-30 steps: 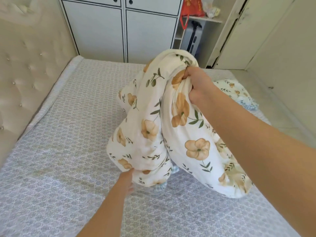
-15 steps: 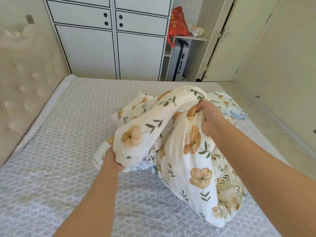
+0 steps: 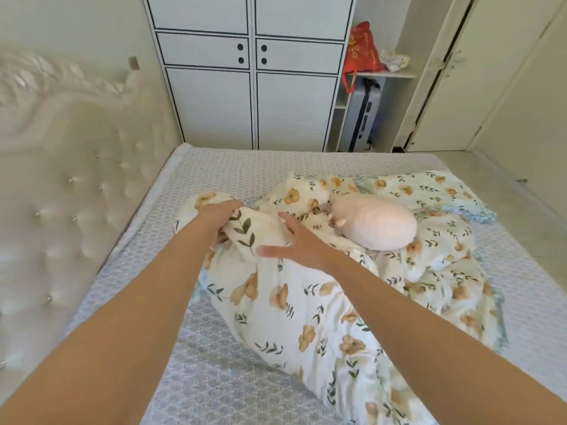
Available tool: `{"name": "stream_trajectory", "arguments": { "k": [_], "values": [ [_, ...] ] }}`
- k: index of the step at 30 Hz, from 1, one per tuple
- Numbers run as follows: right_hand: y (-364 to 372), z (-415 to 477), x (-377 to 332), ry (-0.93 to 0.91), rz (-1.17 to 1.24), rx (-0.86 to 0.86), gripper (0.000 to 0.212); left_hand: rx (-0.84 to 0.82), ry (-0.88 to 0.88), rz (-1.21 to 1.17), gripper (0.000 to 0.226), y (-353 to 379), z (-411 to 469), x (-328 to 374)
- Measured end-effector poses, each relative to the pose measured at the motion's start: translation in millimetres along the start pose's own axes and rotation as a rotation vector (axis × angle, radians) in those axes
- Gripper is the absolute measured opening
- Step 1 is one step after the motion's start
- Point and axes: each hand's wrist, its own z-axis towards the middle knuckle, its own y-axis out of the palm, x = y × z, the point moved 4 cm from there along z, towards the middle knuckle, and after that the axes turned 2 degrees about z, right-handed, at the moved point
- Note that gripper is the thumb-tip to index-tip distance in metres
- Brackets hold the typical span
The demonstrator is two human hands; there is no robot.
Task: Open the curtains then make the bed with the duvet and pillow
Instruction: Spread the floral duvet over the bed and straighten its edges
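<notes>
the room is bright with soft, even daylight. shadows are pale, with just a faint one under the edge of the duvet (image 3: 291, 317). the headboard (image 3: 76, 167) shines a little. the right hand (image 3: 299, 243) looks smeary and blurred. the wardrobe (image 3: 251, 96) leans and bends near the picture's edges.

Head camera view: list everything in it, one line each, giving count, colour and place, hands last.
duvet: one, cream with tan flowers, crumpled on the bed's middle and right.
cushion: one, pale pink, rounded, lying on the duvet.
bed: one, grey patterned sheet, filling the foreground.
headboard: one, cream, tufted, along the left.
wardrobe: one, white with black trim, far wall.
bag: one, red, on a shelf right of the wardrobe.
suitcase: one, grey, upright under that shelf.
door: one, cream, far right.
left hand: one, gripping a duvet fold.
right hand: one, open, fingers spread over the duvet.
</notes>
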Motion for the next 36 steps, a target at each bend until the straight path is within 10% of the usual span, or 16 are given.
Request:
{"name": "stream_trajectory", "arguments": {
  "k": [4,10,14,20,29,36],
  "values": [
    [18,15,-4,-0.031,-0.291,0.269,0.053,-0.202,0.047,-0.068,0.022,8,-20,-3],
    [-4,-5,21,0.120,0.235,0.510,0.012,-0.148,0.148,0.033,0.043,-33,-24,-41],
    [-11,-19,23,0.183,0.560,0.545,0.019,-0.123,-0.023,0.037,0.034,-37,-22,-88],
    [-20,-43,11,0.188,0.635,0.358,0.039,-0.393,-0.172,-0.376,0.093,-15,-29,-108],
    [-23,-85,5,0.220,0.324,-0.009,0.039,-0.311,-0.051,-0.463,0.049,-5,-24,-89],
    [-20,-91,8,0.201,0.158,0.277,0.043,-0.345,0.012,-0.497,0.022,-19,-39,-44]
  ]
}}
